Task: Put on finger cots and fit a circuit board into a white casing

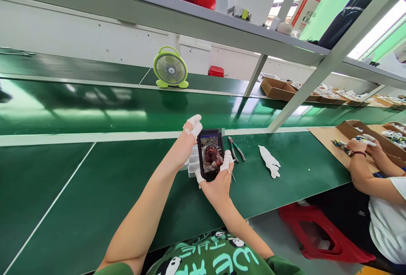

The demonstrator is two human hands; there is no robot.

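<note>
In my right hand (218,184) is a black smartphone (210,154), tilted upright with its lit screen facing me. The screen shows a picture of a person. White finger covers sit on my thumb and a fingertip at the phone's lower edges. My left hand (187,145) is beside the phone's upper left corner, its covered fingers stretched out and holding nothing. Behind the phone, partly hidden, stands a clear plastic compartment box (193,166). Pliers with dark green handles (236,149) lie just right of the phone. Further right lies a white glove (269,162) on the green table (127,207).
A green fan (171,70) stands beyond the belt (133,110). A slanted metal post (304,83) rises at the right. Cardboard boxes (275,89) hold small white parts. At far right, a co-worker's hands (361,145) handle small parts. A red stool (317,235) is below.
</note>
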